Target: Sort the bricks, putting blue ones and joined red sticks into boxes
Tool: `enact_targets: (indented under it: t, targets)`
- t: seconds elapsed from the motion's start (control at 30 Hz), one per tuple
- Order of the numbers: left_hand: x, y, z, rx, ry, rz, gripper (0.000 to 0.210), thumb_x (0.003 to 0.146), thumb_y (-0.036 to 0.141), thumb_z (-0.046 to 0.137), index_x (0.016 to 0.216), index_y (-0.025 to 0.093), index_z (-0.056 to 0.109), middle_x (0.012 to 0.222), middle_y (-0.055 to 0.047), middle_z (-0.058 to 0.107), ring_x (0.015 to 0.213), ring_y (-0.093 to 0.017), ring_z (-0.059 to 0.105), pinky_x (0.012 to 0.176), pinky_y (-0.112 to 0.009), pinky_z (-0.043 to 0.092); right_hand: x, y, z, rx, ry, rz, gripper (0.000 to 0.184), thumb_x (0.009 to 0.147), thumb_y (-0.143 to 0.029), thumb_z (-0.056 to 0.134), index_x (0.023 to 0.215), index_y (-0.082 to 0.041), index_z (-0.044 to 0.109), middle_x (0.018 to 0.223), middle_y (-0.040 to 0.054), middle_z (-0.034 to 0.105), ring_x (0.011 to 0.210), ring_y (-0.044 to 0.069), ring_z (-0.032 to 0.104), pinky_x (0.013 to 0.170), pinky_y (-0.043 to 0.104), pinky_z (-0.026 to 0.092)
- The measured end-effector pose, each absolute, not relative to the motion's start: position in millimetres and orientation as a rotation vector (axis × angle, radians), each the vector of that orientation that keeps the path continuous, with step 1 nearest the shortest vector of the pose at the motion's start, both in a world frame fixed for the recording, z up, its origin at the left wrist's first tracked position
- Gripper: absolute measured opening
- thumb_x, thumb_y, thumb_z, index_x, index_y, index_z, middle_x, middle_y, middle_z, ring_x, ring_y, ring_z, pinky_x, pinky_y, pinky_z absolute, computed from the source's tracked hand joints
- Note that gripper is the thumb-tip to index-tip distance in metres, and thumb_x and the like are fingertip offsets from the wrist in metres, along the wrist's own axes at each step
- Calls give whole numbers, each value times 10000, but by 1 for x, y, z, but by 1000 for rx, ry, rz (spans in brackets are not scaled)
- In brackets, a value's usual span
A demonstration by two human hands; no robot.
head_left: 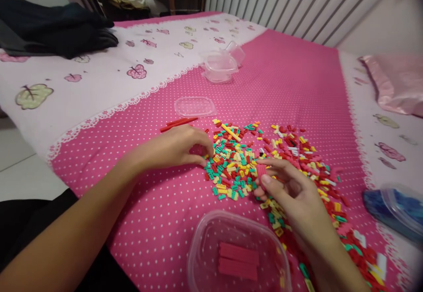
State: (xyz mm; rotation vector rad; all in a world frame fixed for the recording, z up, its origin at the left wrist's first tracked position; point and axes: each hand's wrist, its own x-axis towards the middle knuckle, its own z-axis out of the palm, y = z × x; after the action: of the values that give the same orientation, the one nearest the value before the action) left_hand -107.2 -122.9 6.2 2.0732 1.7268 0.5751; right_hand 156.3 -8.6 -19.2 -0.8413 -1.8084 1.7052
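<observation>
My right hand (pixel 291 186) is closed around a small stack of pink toy bricks (pixel 261 171), pinched between thumb and fingers above the loose pile. At the left edge of a heap of small toy bricks (pixel 234 164) in green, yellow, red and cream is my left hand (pixel 187 146). Its thumb and curved fingers are apart, with the tips close to the bricks and nothing visible between them. A clear plastic container (pixel 201 234) stands in front of me, with two pink brick bars (pixel 238 261) lying side by side inside.
Long red brick sticks (pixel 178 123) and a clear lid (pixel 194 106) lie beyond my left hand. Clear containers (pixel 220 65) sit farther back. More bricks spread to the right, near a container of blue pieces (pixel 396 208). Dark clothing (pixel 56 27) lies at the left.
</observation>
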Motion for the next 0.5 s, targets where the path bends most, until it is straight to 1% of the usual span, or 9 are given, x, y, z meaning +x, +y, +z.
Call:
enact_targets:
  t: [0.07,0.13,0.23,0.3,0.4,0.5]
  targets:
    - [-109,-123,8,2068,1749,587,101,899,275,702,951,197,740,882,-14,738,782,-131,665,742,-228,470,157,-6,-20,-867,-1777,1669,258,816,-369,795,1054,-279,751,793,0,705,580,137,696,553,243,605]
    - [-104,-121,11,2085,1789,689,135,916,289,683,983,183,734,908,-31,744,806,-142,672,743,-232,477,156,-5,-19,-880,-1772,1662,286,810,-371,802,1078,-278,769,825,13,737,589,136,699,582,254,616]
    - [-82,-118,12,2136,1785,989,240,932,328,675,1116,176,698,1058,-62,750,966,-172,686,849,-261,494,155,-8,-17,-845,-1839,1737,281,833,-375,780,1089,-258,784,797,26,766,613,140,711,610,253,622]
    - [-63,-115,8,2197,1671,1099,302,924,348,687,1162,162,675,1112,-75,743,1034,-180,684,900,-269,496,153,-12,-17,-820,-1885,1792,262,837,-369,773,1064,-238,794,790,33,774,627,144,721,610,245,622]
    - [-42,-111,-4,2208,1546,1134,220,938,292,665,1094,138,685,1034,-68,753,960,-156,703,850,-237,519,151,-16,-19,-837,-1877,1835,236,802,-359,802,994,-221,805,836,44,788,629,144,730,615,238,625]
    - [-36,-110,-16,2222,1538,1224,145,957,219,629,1037,124,702,1011,-75,759,930,-141,715,829,-218,545,150,-17,-24,-887,-1807,1886,281,754,-376,840,989,-225,808,783,37,780,613,149,724,622,248,631]
